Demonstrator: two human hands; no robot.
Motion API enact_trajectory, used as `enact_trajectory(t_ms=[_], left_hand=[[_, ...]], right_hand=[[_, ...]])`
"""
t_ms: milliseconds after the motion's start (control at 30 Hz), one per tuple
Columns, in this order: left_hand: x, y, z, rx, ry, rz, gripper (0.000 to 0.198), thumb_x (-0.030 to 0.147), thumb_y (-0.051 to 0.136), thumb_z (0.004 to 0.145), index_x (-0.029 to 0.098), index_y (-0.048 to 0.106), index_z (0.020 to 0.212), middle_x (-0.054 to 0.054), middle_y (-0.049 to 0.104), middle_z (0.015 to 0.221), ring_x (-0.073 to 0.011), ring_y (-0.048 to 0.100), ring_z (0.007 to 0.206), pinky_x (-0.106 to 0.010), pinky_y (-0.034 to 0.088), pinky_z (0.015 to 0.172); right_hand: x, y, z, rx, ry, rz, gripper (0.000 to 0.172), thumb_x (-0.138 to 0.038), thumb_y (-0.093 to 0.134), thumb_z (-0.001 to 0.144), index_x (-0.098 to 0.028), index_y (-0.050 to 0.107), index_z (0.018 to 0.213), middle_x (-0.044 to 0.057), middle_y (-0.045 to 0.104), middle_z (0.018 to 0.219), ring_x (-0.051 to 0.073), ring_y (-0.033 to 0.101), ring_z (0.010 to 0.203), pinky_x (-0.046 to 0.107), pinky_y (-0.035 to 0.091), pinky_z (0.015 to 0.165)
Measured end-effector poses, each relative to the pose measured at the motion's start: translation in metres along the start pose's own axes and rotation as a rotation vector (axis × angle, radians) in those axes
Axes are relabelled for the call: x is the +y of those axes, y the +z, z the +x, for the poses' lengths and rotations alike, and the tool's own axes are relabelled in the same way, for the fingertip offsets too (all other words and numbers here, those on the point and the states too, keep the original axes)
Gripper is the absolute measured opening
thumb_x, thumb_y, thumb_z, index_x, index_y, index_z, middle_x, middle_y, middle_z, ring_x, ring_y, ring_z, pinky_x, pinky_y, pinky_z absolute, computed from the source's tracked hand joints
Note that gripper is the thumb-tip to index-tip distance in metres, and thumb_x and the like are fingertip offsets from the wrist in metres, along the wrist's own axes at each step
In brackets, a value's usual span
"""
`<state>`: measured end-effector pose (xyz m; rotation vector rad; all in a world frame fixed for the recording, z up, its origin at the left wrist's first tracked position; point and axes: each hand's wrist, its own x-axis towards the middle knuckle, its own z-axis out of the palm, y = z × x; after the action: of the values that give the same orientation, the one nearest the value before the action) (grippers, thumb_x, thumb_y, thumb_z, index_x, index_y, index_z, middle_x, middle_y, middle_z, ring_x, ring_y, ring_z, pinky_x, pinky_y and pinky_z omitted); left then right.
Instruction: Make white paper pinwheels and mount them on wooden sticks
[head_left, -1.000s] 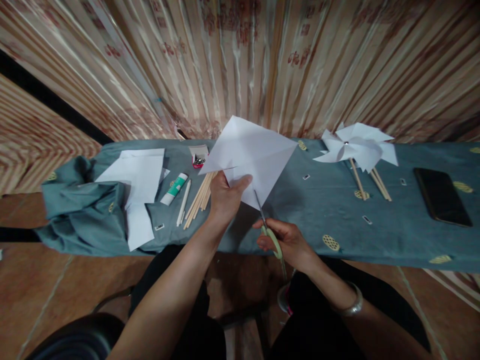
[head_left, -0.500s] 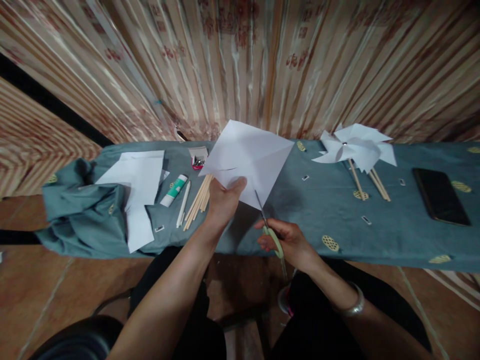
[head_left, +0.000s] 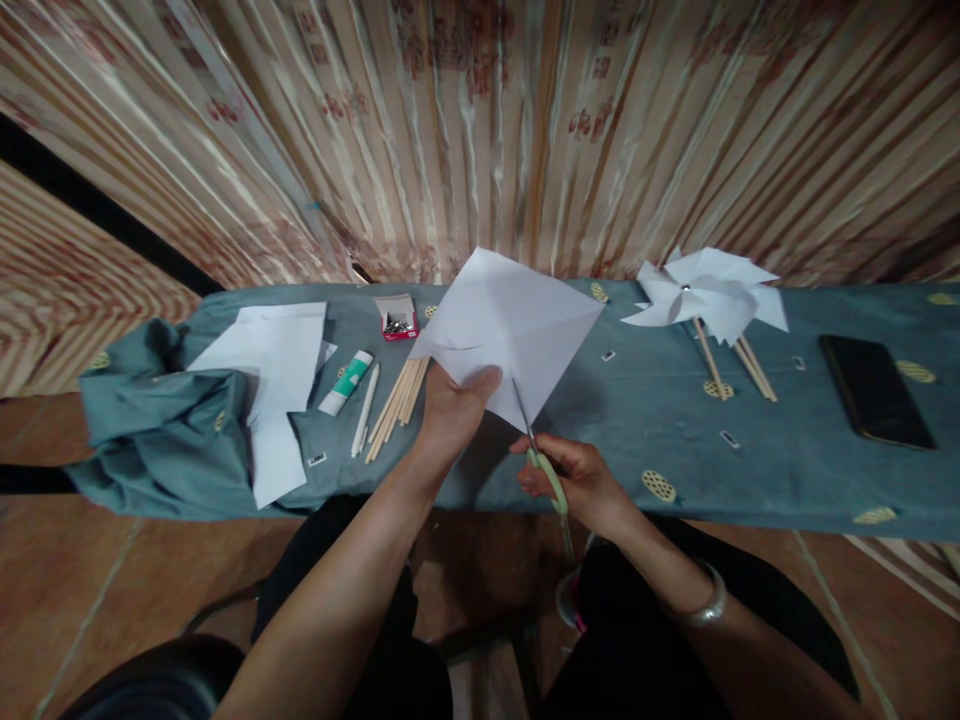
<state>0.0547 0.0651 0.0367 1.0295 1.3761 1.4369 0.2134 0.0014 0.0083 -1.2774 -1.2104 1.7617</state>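
My left hand (head_left: 452, 408) pinches the lower edge of a creased white paper square (head_left: 517, 325), held up on a corner above the bench. My right hand (head_left: 577, 478) grips green-handled scissors (head_left: 541, 462). Their blades point up into the paper's lower corner. Both hands hover over the near edge of the bench, which is covered with a blue-grey cloth (head_left: 675, 440).
On the cloth lie loose white sheets (head_left: 274, 355), a glue stick (head_left: 346, 381), a white stick and a bundle of wooden sticks (head_left: 397, 402), a small box of pins (head_left: 398, 322), finished paper pinwheels (head_left: 709, 290) on sticks, and a black phone (head_left: 874, 390). A patterned curtain hangs behind.
The paper has shifted slightly right and down in my left hand. The scissor blades have moved a little further up into its lower corner.
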Motion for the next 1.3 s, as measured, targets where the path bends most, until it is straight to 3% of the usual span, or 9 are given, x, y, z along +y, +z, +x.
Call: enact_trajectory(t_ms=[1100,1300], left_hand=[[-0.0053,-0.0003,-0.0014,-0.037,-0.034,-0.042,0.014,0.027,0.075,0.062,0.02,0.068,0.071,-0.004,0.072,0.077,-0.0202,0.066,0.069,-0.034,0.054,0.067],[-0.0036,0.001,-0.005,-0.048,-0.062,-0.053,0.014,0.027,0.074,0.061,0.019,0.067,0.07,-0.003,0.07,0.074,-0.0183,0.063,0.067,-0.031,0.053,0.067]], right_hand=[[-0.0053,0.0044,0.0018,0.077,0.036,0.102,0.042,-0.042,0.088,0.052,-0.019,0.07,0.082,-0.005,0.064,0.057,0.01,0.057,0.05,0.023,0.046,0.049],[-0.0005,0.0014,0.0023,0.076,0.016,0.071,0.047,-0.046,0.087,0.054,-0.018,0.07,0.089,-0.004,0.064,0.059,0.011,0.057,0.052,0.024,0.045,0.05]])
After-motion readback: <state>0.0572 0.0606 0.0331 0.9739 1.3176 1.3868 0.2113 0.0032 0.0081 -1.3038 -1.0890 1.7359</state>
